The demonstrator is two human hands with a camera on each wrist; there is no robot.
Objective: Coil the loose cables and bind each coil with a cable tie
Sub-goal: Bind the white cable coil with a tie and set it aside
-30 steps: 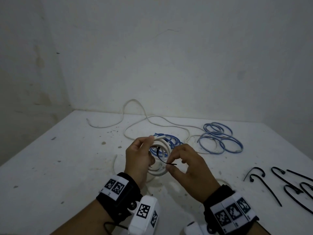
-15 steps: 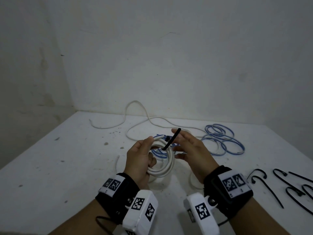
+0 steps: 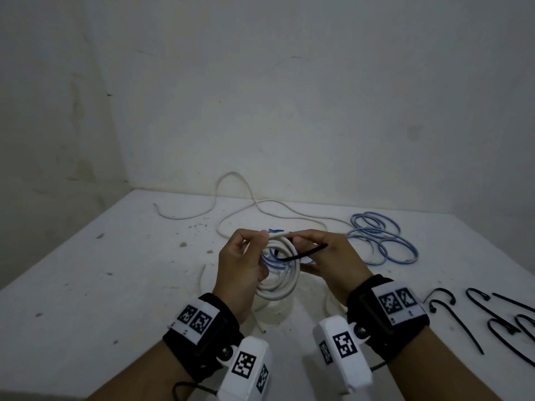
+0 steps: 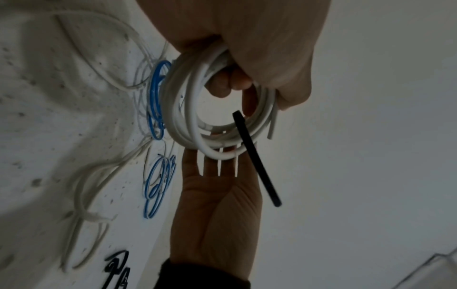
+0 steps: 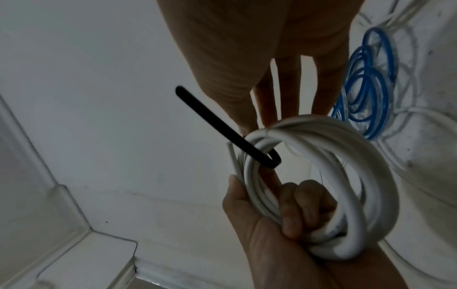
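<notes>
A white cable coil (image 3: 285, 285) is held upright above the table, with my left hand (image 3: 246, 261) gripping its left side, fingers curled through the loop. A black cable tie (image 3: 304, 254) runs through the coil's opening and sticks out to the right. My right hand (image 3: 315, 241) pinches the tie against the top of the coil with its thumb, the fingers straight behind. In the right wrist view the tie (image 5: 217, 125) hooks round the coil (image 5: 371, 176). In the left wrist view the tie (image 4: 257, 162) crosses the coil (image 4: 188, 117).
A loose white cable (image 3: 246, 192) snakes across the back of the white table (image 3: 86, 285). Blue cable loops (image 3: 382, 241) lie at the back right, and more blue cable sits behind the coil. Several spare black ties (image 3: 492, 316) lie at the right edge.
The tie's free end swung from pointing up down to lying sideways over my right hand. My right hand's fingers straightened and closed on the coil's top. The left hand kept its grip.
</notes>
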